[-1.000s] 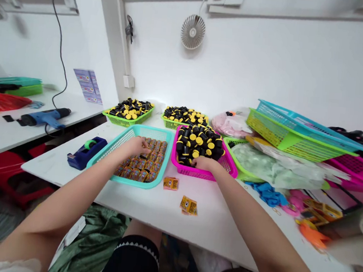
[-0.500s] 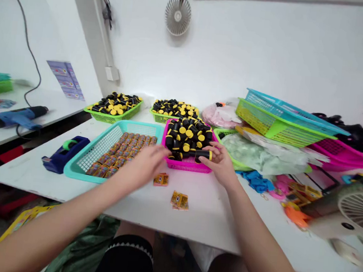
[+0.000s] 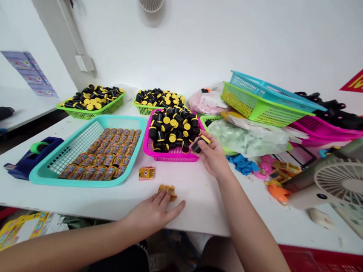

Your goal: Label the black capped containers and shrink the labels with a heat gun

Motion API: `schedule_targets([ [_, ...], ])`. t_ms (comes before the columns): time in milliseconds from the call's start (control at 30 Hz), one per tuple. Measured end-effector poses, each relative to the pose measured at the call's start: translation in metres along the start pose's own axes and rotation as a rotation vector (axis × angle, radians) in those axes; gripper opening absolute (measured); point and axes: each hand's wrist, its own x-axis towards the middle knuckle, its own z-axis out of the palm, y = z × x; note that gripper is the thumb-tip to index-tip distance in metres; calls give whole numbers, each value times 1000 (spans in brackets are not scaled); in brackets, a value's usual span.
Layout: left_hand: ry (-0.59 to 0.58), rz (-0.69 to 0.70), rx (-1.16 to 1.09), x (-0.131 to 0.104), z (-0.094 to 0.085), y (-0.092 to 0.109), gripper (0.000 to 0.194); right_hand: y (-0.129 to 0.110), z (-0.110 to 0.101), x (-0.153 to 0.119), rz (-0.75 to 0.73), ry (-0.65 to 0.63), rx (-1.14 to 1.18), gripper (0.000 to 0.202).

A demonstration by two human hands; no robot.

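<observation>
My right hand (image 3: 215,159) grips a small black canister (image 3: 197,145) with a yellow end, just right of the pink basket (image 3: 174,157). Black canisters with yellow caps (image 3: 172,138) are heaped in that basket. Low on the table, my left hand (image 3: 155,212) has its thumb spread, and its fingertips rest on a small pile of printed orange-yellow labels (image 3: 167,190). Another such pile of labels (image 3: 146,173) lies a little further off to the left. In the turquoise basket (image 3: 80,182), canisters wrapped in printed labels (image 3: 105,156) lie in rows.
Two green baskets (image 3: 102,112) of canisters stand along the wall. A blue tape dispenser (image 3: 34,158) sits left of the turquoise basket. To the right are stacked baskets (image 3: 261,111), a bag of pale green pieces (image 3: 245,140) and a fan (image 3: 353,186).
My left hand has come back from the baskets down to the nearer label pile. My right hand has lifted the canister off the pink basket's edge and tilted it. The view has turned rightward.
</observation>
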Motion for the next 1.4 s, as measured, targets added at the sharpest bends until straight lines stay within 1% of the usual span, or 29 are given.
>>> schedule_targets([
  [67, -79, -43, -70, 1, -9, -2, 60, -5, 0, 1, 22, 47, 23, 36],
  [133, -149, -91, -187, 1, -18, -7, 54, -11, 1, 1, 39, 78, 37, 31],
  [167, -155, -111, -255, 1, -21, -11, 49, -14, 1, 1, 32, 97, 49, 30],
  [200, -135, -125, -330, 1, -25, -15, 45, -18, 2, 0, 13, 118, 65, 28],
  [233, -88, -139, -409, 1, -28, -20, 41, -21, 3, -1, -10, 131, 88, 27],
  [300, 61, -168, -570, 3, -32, -28, 31, -28, 5, -3, -27, 113, 151, 23],
  [367, 229, -213, -689, 10, -35, -36, 16, -32, 5, -6, -4, 37, 214, 19],
  [400, 296, -244, -716, 15, -37, -39, 12, -34, 5, -8, 5, -9, 242, 17],
  [433, 351, -274, -723, 22, -39, -42, 11, -35, 4, -9, 3, -51, 265, 17],
  [500, 420, -315, -712, 39, -44, -49, 19, -36, 2, -10, -17, -106, 293, 20],
  [567, 453, -313, -720, 57, -46, -57, 29, -35, 0, -9, -19, -101, 316, 19],
  [600, 460, -308, -734, 65, -46, -61, 29, -35, -1, -8, -4, -77, 332, 17],
  [667, 453, -326, -753, 77, -41, -67, 21, -32, -3, -5, 46, -22, 379, 14],
  [700, 446, -353, -755, 81, -37, -69, 17, -30, -4, -3, 74, -5, 404, 15],
  [733, 433, -391, -759, 83, -31, -70, 19, -28, -5, -2, 100, -1, 424, 16],
  [800, 399, -469, -820, 83, -20, -71, 29, -23, -6, 0, 132, -16, 431, 19],
  [833, 383, -494, -891, 82, -15, -71, 32, -20, -6, 0, 138, -20, 415, 19],
  [867, 368, -503, -977, 80, -10, -70, 33, -17, -5, 0, 132, -15, 385, 19],
  [933, 363, -498, -1119, 75, -6, -69, 36, -12, -2, -2, 74, 7, 287, 21],
  [1000, 392, -490, -1162, 70, -5, -68, 44, -7, 3, -5, -12, 15, 158, 29],
  [1067, 429, -503, -1181, 67, -7, -69, 55, -4, 10, -9, -55, -10, 48, 39],
  [1100, 447, -513, -1212, 67, -8, -69, 60, -3, 12, -11, -55, -23, 10, 41],
  [1200, 515, -517, -1337, 65, -8, -69, 70, -1, 19, -18, -35, -28, -47, 39],
  [1300, 575, -448, -1372, 65, -5, -68, 73, 0, 22, -23, -15, -49, -91, 41],
  [1400, 609, -376, -1349, 65, -3, -67, 74, 2, 24, -24, 33, -116, -99, 38],
])
